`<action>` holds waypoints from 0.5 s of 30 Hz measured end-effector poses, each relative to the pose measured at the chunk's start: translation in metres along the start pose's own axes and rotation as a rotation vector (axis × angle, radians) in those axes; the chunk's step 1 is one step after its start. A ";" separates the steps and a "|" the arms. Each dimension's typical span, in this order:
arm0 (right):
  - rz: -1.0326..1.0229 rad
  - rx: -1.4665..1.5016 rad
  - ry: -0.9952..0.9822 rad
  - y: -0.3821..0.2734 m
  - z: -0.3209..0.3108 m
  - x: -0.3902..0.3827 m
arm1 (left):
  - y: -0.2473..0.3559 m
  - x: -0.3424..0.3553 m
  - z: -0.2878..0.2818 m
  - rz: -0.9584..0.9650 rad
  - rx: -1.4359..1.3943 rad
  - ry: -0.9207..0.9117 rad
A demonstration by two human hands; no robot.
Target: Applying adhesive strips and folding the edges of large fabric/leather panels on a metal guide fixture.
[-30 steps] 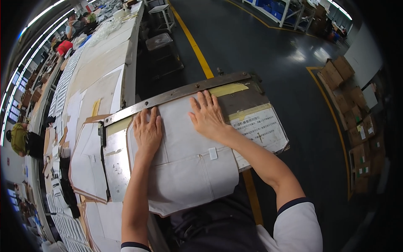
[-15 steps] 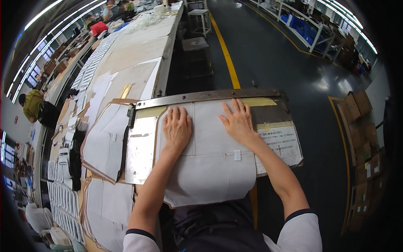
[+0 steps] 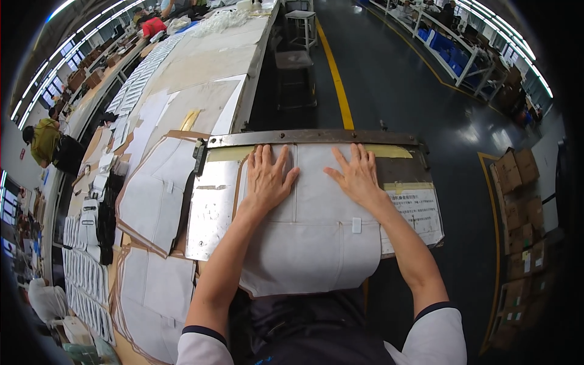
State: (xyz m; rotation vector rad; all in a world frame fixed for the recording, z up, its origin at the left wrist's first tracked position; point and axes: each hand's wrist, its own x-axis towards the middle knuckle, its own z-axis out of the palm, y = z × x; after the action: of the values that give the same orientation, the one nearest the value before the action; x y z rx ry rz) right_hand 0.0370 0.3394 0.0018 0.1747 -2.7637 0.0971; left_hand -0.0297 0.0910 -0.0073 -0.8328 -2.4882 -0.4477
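Observation:
A light grey stitched panel [image 3: 310,255] with brown edges and a small white tab lies across a flat metal plate [image 3: 212,210]. Its near end hangs over the plate's front edge in a curve. Along the far side runs a long steel bar [image 3: 316,137] with bolts, and the panel's far edge meets it. My left hand [image 3: 269,180] rests flat on the panel's left part, fingers spread and tips close to the bar. On the right part lies my right hand [image 3: 358,177], also flat with fingers apart, its tips near the bar too.
Stacked grey panels [image 3: 157,191] lie left of the plate, with another stack [image 3: 149,304] nearer me. White strap-like pieces [image 3: 85,292] lie beyond them. A long worktable [image 3: 216,58] stretches away; a stool [image 3: 294,59] stands beside it. Cardboard boxes [image 3: 526,261] are piled at right.
My left hand has slid forward on the panel toward the bar, and its thumb has spread out to the right. My right hand stays flat near the bar. The view has shifted slightly.

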 end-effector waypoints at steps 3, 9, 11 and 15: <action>-0.023 -0.011 0.040 0.000 0.006 0.003 | -0.007 0.001 0.002 0.023 0.063 -0.038; -0.049 0.043 0.059 0.000 0.005 -0.002 | -0.005 0.002 -0.001 0.082 0.020 -0.001; -0.071 0.027 0.102 -0.001 0.003 -0.003 | -0.003 0.003 -0.003 0.064 -0.016 -0.032; -0.051 0.083 0.064 -0.003 0.000 0.000 | -0.004 0.003 -0.004 0.048 -0.010 -0.038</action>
State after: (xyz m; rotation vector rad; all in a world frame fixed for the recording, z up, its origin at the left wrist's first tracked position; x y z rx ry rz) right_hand 0.0376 0.3364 0.0020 0.2595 -2.6913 0.2013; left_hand -0.0327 0.0873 -0.0034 -0.9111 -2.4962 -0.4326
